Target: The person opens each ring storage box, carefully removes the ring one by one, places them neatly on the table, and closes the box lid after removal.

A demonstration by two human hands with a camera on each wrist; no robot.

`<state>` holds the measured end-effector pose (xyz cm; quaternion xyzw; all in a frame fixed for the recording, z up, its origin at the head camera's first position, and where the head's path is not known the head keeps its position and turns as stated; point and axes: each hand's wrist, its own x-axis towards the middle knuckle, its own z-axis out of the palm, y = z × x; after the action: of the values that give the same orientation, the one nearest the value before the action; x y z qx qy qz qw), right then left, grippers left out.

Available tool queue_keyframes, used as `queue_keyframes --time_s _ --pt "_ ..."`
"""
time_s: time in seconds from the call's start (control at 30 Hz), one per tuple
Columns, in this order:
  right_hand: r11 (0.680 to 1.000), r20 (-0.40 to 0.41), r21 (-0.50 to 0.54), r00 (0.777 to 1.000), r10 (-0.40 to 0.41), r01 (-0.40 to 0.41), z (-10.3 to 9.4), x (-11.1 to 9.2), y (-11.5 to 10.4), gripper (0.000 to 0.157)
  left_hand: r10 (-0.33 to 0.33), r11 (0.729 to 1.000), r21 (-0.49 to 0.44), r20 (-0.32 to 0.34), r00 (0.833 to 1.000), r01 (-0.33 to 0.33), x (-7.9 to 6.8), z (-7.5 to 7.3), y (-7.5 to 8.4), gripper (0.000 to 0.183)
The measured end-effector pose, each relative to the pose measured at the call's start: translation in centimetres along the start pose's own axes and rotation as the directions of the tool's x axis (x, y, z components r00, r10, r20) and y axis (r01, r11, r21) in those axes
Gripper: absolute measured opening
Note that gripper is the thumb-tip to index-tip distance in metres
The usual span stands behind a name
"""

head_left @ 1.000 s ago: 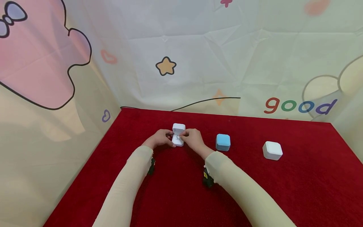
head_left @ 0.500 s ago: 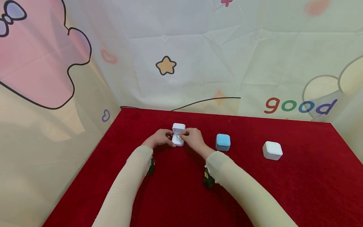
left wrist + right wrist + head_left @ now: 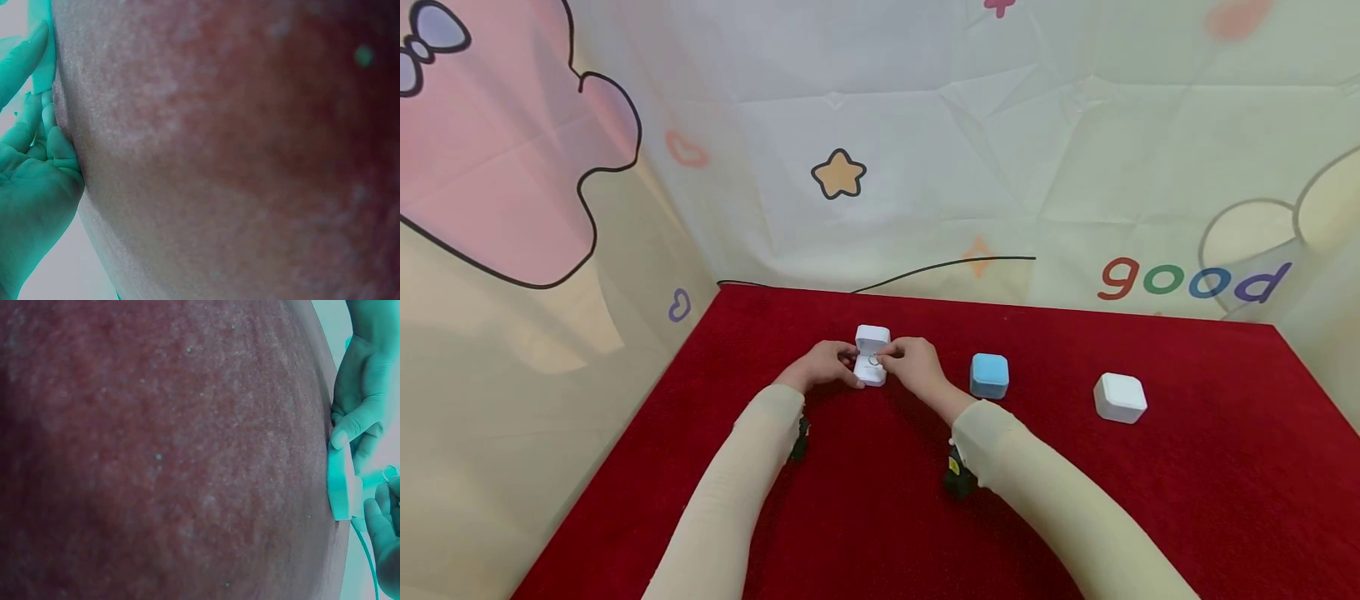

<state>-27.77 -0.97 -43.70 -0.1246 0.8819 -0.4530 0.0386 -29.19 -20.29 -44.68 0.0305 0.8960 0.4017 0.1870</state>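
A: State the location of the open white box.

B: Just below the centre of the head view, on the red cloth. Its lid is raised at the far side.

A: Report the left hand.

B: Positioned at the left side of the box. Thumb and fingers are clamped on it; the right wrist view shows the thumb tip against its edge.

A: Report the right hand.

B: Positioned at the right side of the box. Thumb and forefinger are together, pinching the ring at its right edge. Whether the ring touches the inside of the box cannot be told.

A: List the remaining items.

B: Right of centre: one light blue box, closed. Farther right, well apart from it: one closed white box. Upper frame: a pale printed backdrop, with an orange star at upper centre and the word "good" at the right.
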Motion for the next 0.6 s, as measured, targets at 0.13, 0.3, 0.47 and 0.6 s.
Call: queue_keyframes --time_s 0.13,0.3,0.47,0.6 --pt "1.0 0.003 0.012 1.0 -0.001 0.001 -0.2 -0.2 -0.2 0.016 -0.002 1.0 -0.003 -0.002 1.0 0.002 0.0 0.0 0.1 0.066" --pt "1.0 0.015 0.025 1.0 -0.019 0.019 -0.3 -0.5 -0.5 0.016 -0.002 1.0 -0.014 -0.006 1.0 0.001 -0.1 0.0 0.1 0.066" --pt "0.999 0.022 0.044 0.999 -0.033 0.032 -0.4 -0.9 -0.9 0.015 -0.001 1.0 -0.013 -0.005 1.0 0.001 0.0 -0.1 0.1 0.065" --pt "0.998 0.026 0.052 0.999 -0.037 0.035 -0.4 -1.2 -0.9 0.015 0.016 1.0 -0.007 -0.009 1.0 -0.016 0.1 0.0 -0.1 0.066"
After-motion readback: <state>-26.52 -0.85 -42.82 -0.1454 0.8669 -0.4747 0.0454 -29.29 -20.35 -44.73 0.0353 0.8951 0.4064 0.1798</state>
